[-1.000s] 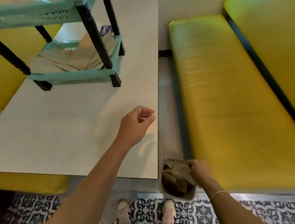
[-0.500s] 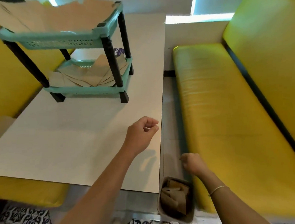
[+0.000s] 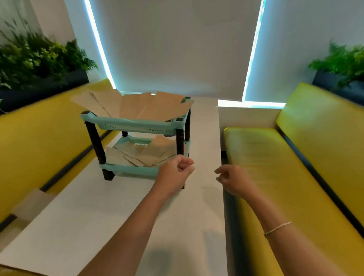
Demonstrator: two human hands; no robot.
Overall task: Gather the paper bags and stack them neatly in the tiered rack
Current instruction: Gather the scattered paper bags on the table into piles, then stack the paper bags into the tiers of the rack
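Matt brown paper bags (image 3: 146,107); tiered rack (image 3: 134,124) glossy teal plastic shelves, dark turned legs. Bench (image 3: 92,214) smooth matt white. Seats (image 3: 283,175) shiny yellow vinyl-like, slightly wrinkled.

Restaurant or café booth: yellow padded benches (image 3: 303,174) flanking white table (image 3: 76,226), planter greenery (image 3: 27,59) behind seatbacks.

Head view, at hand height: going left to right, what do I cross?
Left yellow bench → tiered rack → left hand → right hand → right yellow bench.
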